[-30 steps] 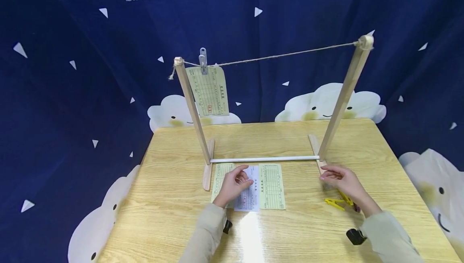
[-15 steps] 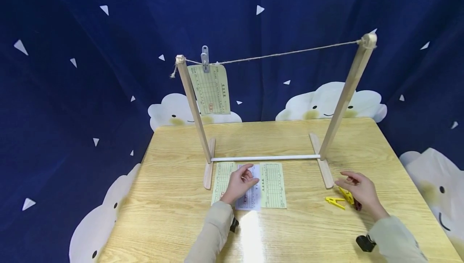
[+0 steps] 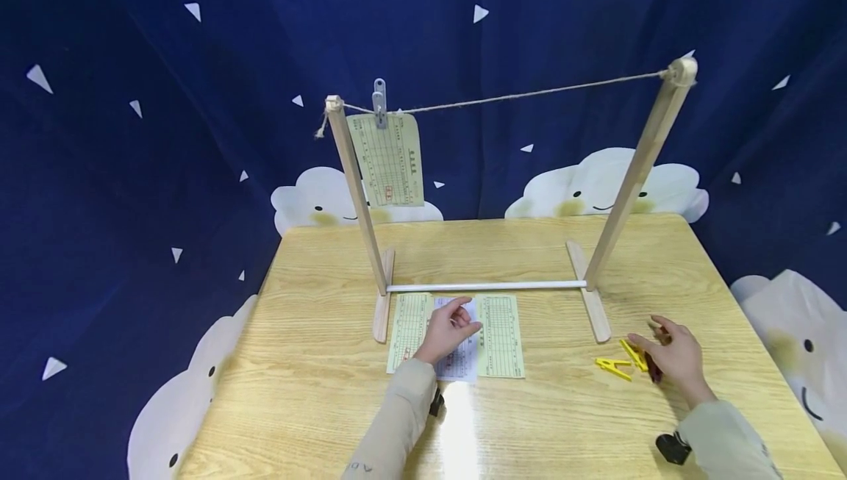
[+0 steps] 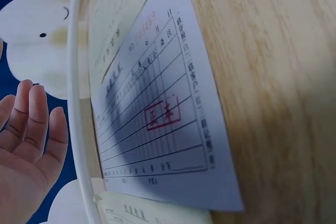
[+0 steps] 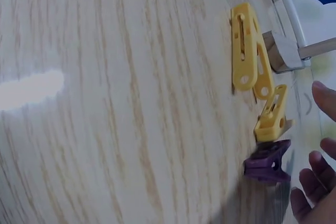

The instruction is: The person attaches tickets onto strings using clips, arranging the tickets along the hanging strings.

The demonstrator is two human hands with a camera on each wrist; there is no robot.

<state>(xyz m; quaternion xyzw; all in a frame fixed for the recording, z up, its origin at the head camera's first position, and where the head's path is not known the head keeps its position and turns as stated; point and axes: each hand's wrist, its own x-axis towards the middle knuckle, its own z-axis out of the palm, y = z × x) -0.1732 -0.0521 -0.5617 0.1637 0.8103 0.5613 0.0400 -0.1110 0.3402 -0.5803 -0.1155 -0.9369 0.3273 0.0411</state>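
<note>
My left hand (image 3: 450, 331), fingers loosely bent and holding nothing, hovers over the white-lilac paper slip (image 3: 463, 362). In the left wrist view that slip (image 4: 152, 114) shows a red stamp, and the hand's fingers (image 4: 37, 108) are apart from it. Green slips lie on either side, one left (image 3: 406, 326) and one right (image 3: 501, 337). My right hand (image 3: 678, 359) is beside two yellow clothespins (image 3: 614, 368) and a dark purple clothespin (image 5: 266, 163). Its thumb and fingers are spread with nothing between them in the right wrist view.
A wooden frame has a left post (image 3: 357, 193), a right post (image 3: 635, 178) and a white bottom bar (image 3: 486, 287). A string (image 3: 529, 95) spans the top. A grey clothespin (image 3: 380, 105) holds a green slip (image 3: 389, 160) on it. Behind hangs a dark blue curtain (image 3: 476, 61).
My right hand has moved right and slightly nearer to me, to beside the purple clothespin. The left hand has shifted a little right over the slips. The slips and clothespins stay put.
</note>
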